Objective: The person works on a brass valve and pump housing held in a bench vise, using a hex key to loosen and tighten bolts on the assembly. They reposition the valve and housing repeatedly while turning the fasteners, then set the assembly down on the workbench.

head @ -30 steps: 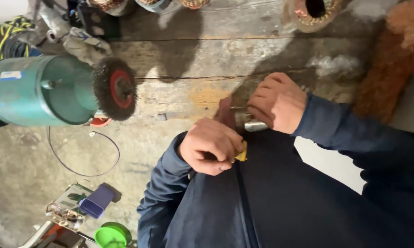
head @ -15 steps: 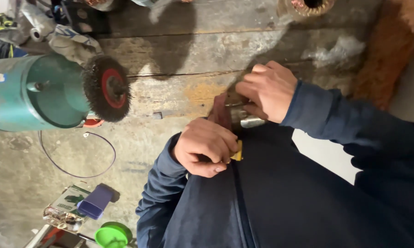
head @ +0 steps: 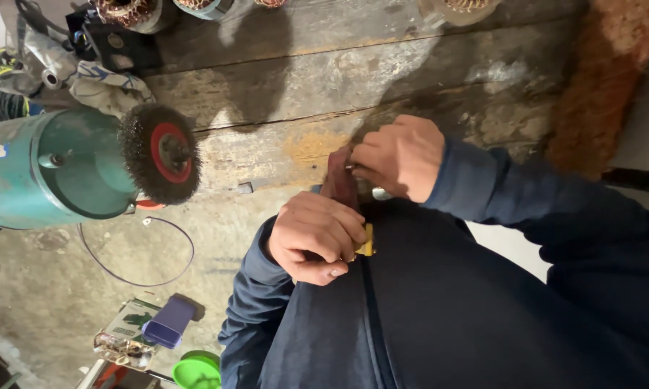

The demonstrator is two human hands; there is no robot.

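Seemingly rotated, the head view showed the person's two hands meeting close against their dark blue jacket (head: pixel 483 310), at the edge of a worn wooden desk (head: pixel 353 79). The left hand (head: pixel 317 236) was curled tight, its grip closed around a small tool of which only a yellow end (head: pixel 367 241) showed past the fingers; what sort of tool it was could not be told. The right hand (head: pixel 400 157) was also closed, its fingers pinched on a small metal part (head: pixel 380 193) whose shiny end peeked out beneath the palm. Between the two hands stood a dark reddish-brown piece (head: pixel 341 180), its long axis running from the left hand's knuckles up toward the right hand's fingers; both hands touched or nearly touched it, and the right hand seemed to lie nearer its upper end. Whether that piece was joined to the metal part was hidden by the fingers.

Well apart on the desk sat a teal bench motor (head: pixel 51 169) carrying a wire brush wheel (head: pixel 159 153) with a red hub, its face turned toward the hands. Below it a thin loop of wire (head: pixel 141 252) lay on the concrete floor (head: pixel 36 310), with a purple box (head: pixel 168 323) and a green round lid (head: pixel 197 373) farther off.
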